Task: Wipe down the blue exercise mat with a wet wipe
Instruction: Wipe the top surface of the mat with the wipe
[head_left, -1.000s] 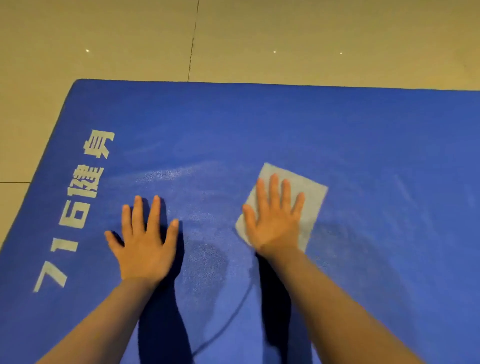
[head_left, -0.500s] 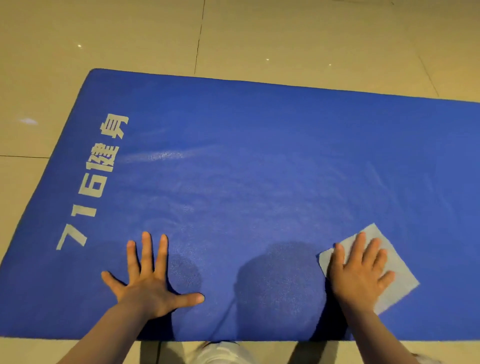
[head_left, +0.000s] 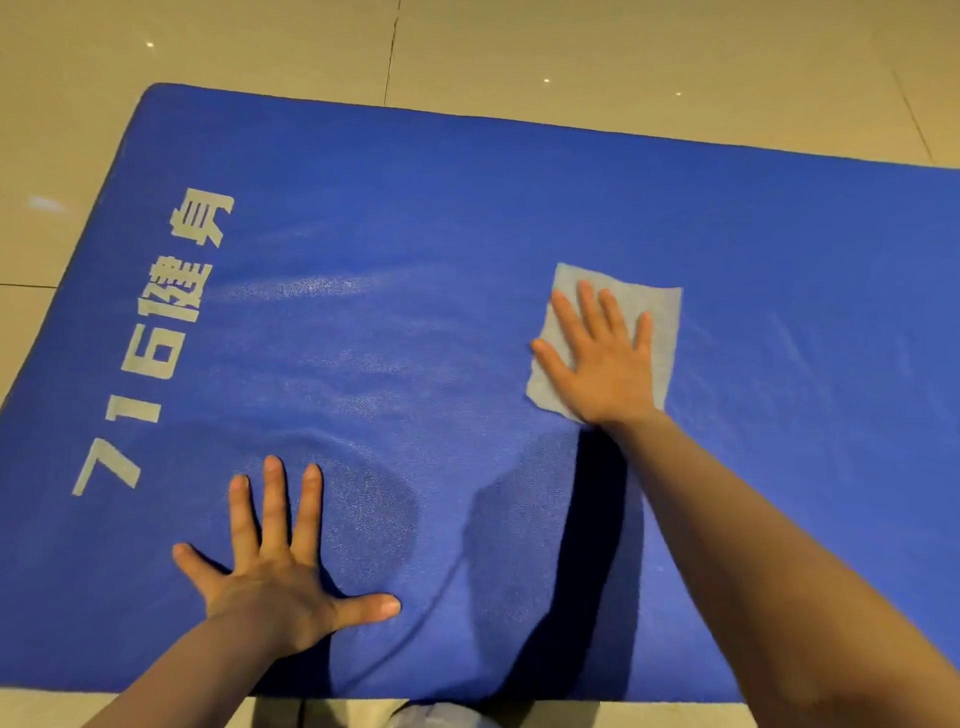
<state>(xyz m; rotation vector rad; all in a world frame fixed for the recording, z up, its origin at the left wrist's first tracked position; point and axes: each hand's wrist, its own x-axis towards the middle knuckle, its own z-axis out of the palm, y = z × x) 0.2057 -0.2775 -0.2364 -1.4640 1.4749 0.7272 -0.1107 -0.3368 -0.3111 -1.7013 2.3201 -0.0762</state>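
Note:
The blue exercise mat (head_left: 467, 218) lies flat on the floor and fills most of the view, with pale printed characters along its left end. A pale grey wet wipe (head_left: 660, 317) is spread flat on the mat right of centre. My right hand (head_left: 602, 358) presses on the wipe with straight, spread fingers. My left hand (head_left: 275, 566) rests flat on the mat near its near edge, fingers and thumb splayed. Damp shiny streaks show on the mat left of the wipe.
Beige tiled floor (head_left: 571, 57) surrounds the mat beyond its far and left edges. A strip of floor and a bit of my clothing (head_left: 441, 717) show below the mat's near edge.
My right hand has slid the wipe from the mat's near right edge away from me toward the middle. My left hand stays planted near the front edge.

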